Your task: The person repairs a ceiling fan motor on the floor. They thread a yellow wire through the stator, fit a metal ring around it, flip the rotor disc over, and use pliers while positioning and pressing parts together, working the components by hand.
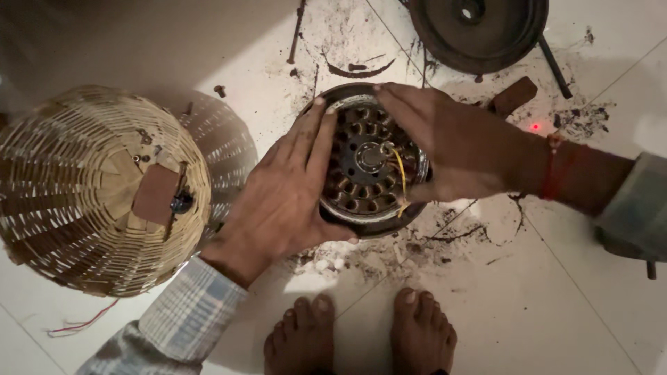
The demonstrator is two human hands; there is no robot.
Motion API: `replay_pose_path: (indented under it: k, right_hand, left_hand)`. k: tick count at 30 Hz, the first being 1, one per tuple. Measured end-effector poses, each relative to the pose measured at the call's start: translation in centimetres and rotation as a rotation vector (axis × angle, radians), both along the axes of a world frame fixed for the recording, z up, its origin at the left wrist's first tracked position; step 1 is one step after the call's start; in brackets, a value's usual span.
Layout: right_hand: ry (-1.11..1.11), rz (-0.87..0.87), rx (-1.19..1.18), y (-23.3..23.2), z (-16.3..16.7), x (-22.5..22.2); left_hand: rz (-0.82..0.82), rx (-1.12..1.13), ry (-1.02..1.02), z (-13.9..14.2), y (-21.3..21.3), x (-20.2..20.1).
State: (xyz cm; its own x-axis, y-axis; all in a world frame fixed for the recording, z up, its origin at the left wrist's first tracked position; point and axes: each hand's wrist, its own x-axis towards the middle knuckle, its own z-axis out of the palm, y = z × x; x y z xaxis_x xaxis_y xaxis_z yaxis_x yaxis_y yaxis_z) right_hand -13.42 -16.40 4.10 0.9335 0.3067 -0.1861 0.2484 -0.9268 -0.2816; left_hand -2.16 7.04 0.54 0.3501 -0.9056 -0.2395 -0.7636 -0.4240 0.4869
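Hands are clasped from both sides around a round, dark metal motor core (368, 163) ringed with slots, which rests on the white tiled floor (528, 305) in the middle of the view. The left hand (288, 191) is laid against the core's left edge, its fingers stretched up along the rim and its palm pressed to the side. The right hand (458, 142) is curled over the right edge, fingers bent across the top rim, so the part is gripped between the two. A short yellow wire (401, 173) is seen beside the central steel shaft (372, 156). Dark grime and pale crumbs (389, 253) are scattered on the floor around and below the core. A domed woven cane basket (97, 187) with a brown patch is set well to the left, apart from the hands. A round dark metal cover (479, 31) lies at the top, near a small brown block (515, 95). Two bare feet (361, 333) are seen at the bottom edge.
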Motion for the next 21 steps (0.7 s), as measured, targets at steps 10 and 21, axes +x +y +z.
replay_pose_path:
  k: [10,21]
  right_hand:
    - [-0.006,-0.013,-0.139,0.7,-0.2,-0.5]
    - [-0.051,-0.042,0.027,0.5,-0.8,-0.5]
  left_hand:
    - [-0.042,-0.085,-0.125,-0.5,-0.8,0.3]
    - [-0.096,-0.207,-0.193,-1.6,-0.5,1.4]
